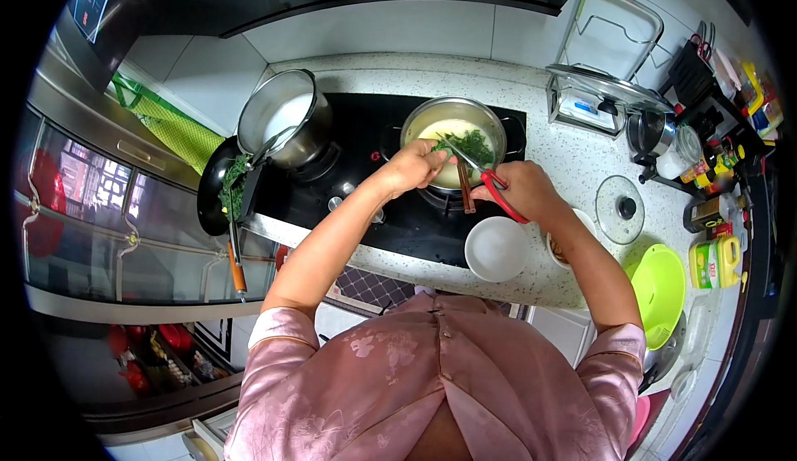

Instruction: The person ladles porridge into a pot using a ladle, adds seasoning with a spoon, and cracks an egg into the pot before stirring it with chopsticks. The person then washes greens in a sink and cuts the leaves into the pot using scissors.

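My right hand [523,189] is closed around the red handles of a pair of scissors [491,185], whose blades reach over a steel pot [455,106] on the cooktop. Between the fingers of my left hand [413,165] is a bunch of leafy greens [440,151], held above the pot at the blade tips. Chopped greens [473,146] float on the pale yellow liquid inside. Brown chopsticks [466,187] lean out over the pot's near rim, close to my right hand. A white bowl [496,249] stands just below them on the counter's front side.
A taller pot [314,121] with white liquid is on the left of the black cooktop [357,179]. Beside it, a wok [214,187] holds more greens. To the right are a glass lid [619,210], a green basin [660,282], an oil jug [716,262] and a rack [585,106].
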Motion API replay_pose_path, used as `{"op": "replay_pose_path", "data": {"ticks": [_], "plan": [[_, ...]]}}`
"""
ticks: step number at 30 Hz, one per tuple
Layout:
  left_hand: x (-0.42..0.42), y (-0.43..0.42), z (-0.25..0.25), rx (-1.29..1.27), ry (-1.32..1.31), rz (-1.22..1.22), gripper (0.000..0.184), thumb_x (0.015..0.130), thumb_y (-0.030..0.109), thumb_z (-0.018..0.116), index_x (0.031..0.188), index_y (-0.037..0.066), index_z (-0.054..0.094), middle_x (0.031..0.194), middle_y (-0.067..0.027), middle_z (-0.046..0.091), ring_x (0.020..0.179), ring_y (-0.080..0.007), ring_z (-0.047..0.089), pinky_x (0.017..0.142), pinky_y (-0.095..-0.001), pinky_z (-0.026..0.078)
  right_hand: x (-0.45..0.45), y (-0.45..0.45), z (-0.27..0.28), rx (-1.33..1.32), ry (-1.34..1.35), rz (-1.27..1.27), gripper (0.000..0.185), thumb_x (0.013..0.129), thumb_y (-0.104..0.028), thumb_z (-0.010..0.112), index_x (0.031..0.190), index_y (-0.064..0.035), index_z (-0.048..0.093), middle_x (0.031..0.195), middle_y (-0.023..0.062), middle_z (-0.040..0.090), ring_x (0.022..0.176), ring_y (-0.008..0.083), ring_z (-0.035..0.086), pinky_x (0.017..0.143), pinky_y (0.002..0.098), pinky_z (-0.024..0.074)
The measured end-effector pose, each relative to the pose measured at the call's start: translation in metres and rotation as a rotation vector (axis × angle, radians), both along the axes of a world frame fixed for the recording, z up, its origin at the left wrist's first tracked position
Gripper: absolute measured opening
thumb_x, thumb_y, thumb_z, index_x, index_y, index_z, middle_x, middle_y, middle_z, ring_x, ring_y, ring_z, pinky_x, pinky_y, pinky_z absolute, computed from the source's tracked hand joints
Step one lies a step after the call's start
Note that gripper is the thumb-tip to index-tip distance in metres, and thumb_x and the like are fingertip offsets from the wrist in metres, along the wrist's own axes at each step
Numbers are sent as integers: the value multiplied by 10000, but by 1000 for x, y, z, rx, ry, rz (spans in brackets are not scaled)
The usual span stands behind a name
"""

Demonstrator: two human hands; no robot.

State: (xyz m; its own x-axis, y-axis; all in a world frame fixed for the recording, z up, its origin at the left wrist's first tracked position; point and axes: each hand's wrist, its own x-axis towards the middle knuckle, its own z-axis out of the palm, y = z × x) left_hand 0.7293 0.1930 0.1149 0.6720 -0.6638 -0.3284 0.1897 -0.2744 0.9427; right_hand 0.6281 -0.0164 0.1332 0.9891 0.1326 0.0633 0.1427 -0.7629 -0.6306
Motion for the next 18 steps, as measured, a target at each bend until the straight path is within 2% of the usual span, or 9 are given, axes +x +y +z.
{"op": "replay_pose_path", "data": {"ticks": [2, 5, 8, 10, 14, 18], "plan": [[3, 4, 1, -12, 6, 7, 241, 961, 211, 398, 921, 20, 539, 588, 12, 412, 474, -72, 366, 428, -214, 318, -1, -1, 4, 29, 36, -19, 556, 652, -532, 716, 612, -2, 552, 575, 155, 543, 545, 317, 551, 527, 387, 421], [4, 11, 10, -101, 170, 10, 250, 964, 251, 392, 1031, 38, 504, 601, 7, 417, 466, -66, 351, 419, -209, 315, -5, 0, 17, -12, 120, 3, 556, 692, -562, 662, 656, -13, 588, 603, 168, 565, 606, 350, 576, 570, 407, 439], [2, 9, 16, -162, 265, -4, 226, 959, 223, 401, 1010, 29, 505, 631, 1, 430, 478, -68, 358, 427, -210, 317, -5, 4, 17, 59, 190, 37, 563, 720, -574, 629, 701, -13, 586, 636, 172, 582, 645, 354, 585, 606, 408, 448], [0, 7, 18, -171, 286, -33, 211, 952, 205, 410, 996, 22, 506, 644, -1, 435, 486, -68, 362, 431, -208, 316, -1, 5, 8, -21, 231, 90, 537, 724, -552, 640, 861, -34, 604, 683, 148, 606, 639, 309, 598, 603, 368, 453], [-1, 7, 16, -167, 268, -97, 165, 929, 153, 442, 956, 5, 509, 662, -8, 449, 497, -68, 368, 436, -208, 315, -2, 8, 12, -66, 144, 118, 484, 718, -514, 665, 842, -48, 624, 669, 136, 612, 627, 294, 604, 595, 353, 459], [0, 9, 10, -197, 263, -59, 161, 924, 162, 474, 904, 9, 521, 655, -15, 475, 476, -64, 370, 419, -206, 310, -2, 8, 14, -16, 113, 120, 413, 704, -464, 697, 788, -64, 640, 638, 106, 618, 583, 260, 602, 575, 328, 459]]}}
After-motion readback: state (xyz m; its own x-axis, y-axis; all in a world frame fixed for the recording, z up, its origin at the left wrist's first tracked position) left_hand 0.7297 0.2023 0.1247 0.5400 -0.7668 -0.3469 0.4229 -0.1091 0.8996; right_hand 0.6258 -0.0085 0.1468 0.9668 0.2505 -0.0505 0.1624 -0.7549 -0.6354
